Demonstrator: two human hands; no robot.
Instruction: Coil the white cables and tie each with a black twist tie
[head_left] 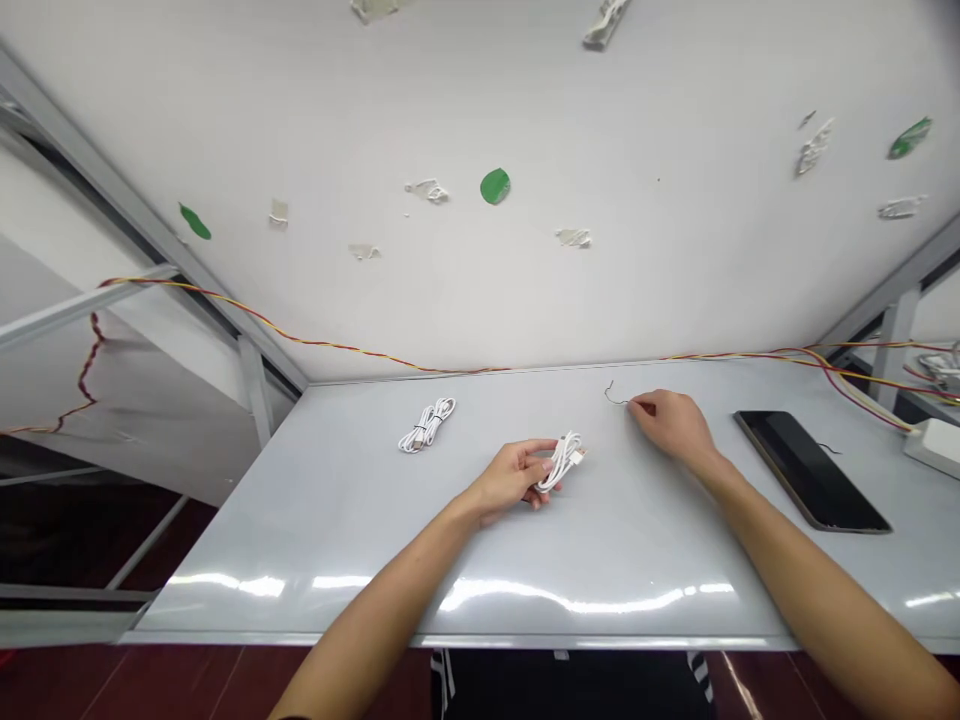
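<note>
My left hand (517, 475) is closed around a coiled white USB cable (562, 462), held just over the grey shelf; its metal plug points right. My right hand (673, 425) pinches one end of a thin dark twist tie (613, 396) between thumb and fingertips, and the crooked free end sticks out to the left. Another white USB cable (427, 425), bundled with a dark tie around its middle, lies on the shelf to the left of my left hand.
A black phone or tablet (811, 470) lies to the right, with a short dark wire (829, 449) beside it. At the far right sits a white power strip (934, 447). Twisted red-yellow wires (330, 345) run along the back wall. Metal frame posts (256, 390) flank the shelf (315, 530).
</note>
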